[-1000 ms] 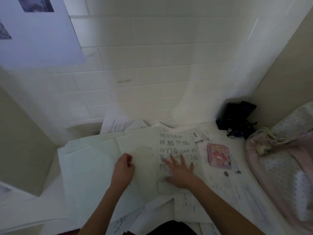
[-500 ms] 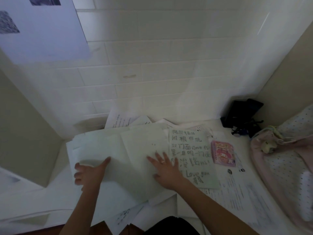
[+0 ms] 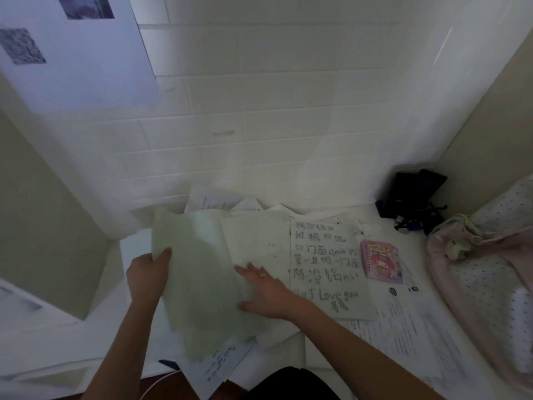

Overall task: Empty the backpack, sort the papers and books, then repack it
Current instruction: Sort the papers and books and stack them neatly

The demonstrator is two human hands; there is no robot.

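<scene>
**Pale green sheets mid-sort on the counter**

Pale green paper (image 3: 202, 278) lies across a spread of papers on the white counter (image 3: 403, 226), likely laid out so each sheet can be judged and stacked. The left hand (image 3: 147, 277) pinches the sheet's left edge, thumb on top, lifting it slightly. The right hand (image 3: 266, 293) presses flat, fingers straight, probably pinning the pile beside the handwritten note (image 3: 328, 267). A pink notebook (image 3: 382, 261) lies further right; the pink backpack (image 3: 484, 278) slumps at far right.

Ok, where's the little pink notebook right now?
In the head view, the pink notebook lies right of centre on the papers, between the handwritten note and the pink backpack.
</scene>
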